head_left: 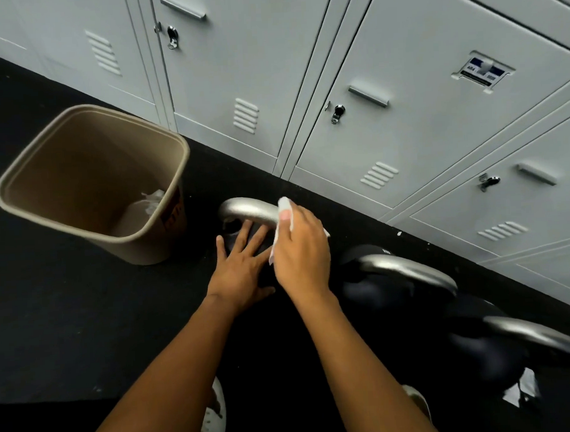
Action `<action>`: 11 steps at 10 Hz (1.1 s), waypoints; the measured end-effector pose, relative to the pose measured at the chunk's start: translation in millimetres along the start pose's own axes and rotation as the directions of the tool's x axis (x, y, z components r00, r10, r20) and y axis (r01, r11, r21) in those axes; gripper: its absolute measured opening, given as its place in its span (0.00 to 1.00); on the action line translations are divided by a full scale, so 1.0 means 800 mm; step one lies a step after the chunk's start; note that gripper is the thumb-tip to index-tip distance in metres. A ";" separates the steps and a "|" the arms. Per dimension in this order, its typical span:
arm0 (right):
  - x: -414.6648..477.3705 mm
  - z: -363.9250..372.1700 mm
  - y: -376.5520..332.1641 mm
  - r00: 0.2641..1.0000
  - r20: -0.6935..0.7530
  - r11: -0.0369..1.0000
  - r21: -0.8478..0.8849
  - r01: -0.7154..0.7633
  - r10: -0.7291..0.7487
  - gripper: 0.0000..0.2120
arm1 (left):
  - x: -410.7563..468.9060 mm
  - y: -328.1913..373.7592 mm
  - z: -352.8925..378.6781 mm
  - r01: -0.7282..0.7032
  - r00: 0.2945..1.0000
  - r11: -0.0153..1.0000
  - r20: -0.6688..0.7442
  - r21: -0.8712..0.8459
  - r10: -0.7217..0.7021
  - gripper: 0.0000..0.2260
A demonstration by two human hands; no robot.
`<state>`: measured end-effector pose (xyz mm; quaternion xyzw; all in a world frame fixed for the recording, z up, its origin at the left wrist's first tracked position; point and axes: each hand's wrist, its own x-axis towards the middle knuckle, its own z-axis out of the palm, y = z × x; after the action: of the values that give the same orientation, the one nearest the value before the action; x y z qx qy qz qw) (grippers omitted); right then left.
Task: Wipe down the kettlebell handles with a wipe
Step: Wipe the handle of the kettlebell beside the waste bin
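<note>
Three black kettlebells with silver handles stand in a row on the dark floor by the lockers. My right hand (299,244) holds a white wipe (282,206) wrapped over the right end of the nearest handle (247,209). My left hand (243,266) lies flat, fingers spread, on that kettlebell's black body, which it mostly hides. The second kettlebell's handle (407,269) and the third kettlebell's handle (537,335) sit further right, untouched.
A tan waste bin (45,151) stands to the left with crumpled white paper inside. Grey lockers (400,47) line the wall behind the kettlebells. My white shoes (217,411) show at the bottom. Black rubber floor (69,323) spreads to the left.
</note>
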<state>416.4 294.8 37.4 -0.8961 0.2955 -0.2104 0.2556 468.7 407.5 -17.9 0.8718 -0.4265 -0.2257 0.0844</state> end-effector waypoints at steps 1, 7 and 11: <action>-0.035 -0.005 -0.007 0.862 0.096 0.648 0.620 -0.443 0.497 0.23 | 0.003 0.001 0.000 -0.015 1.000 0.998 -0.016 0.057 0.016 0.46; 0.007 -0.084 -0.004 0.289 0.866 -0.820 0.486 -0.301 0.407 0.23 | -0.012 -0.010 0.008 -0.032 0.996 0.997 -0.078 0.069 0.038 0.47; 0.005 -0.081 0.000 0.273 0.880 -0.807 0.468 -0.361 0.388 0.23 | -0.051 -0.005 0.039 0.001 0.978 0.977 -0.204 -0.215 -0.046 0.43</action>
<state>385.3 270.5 89.1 0.0898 0.4800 -0.1368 0.8619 435.2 443.2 -33.3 0.8815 -0.3782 -0.1789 0.2190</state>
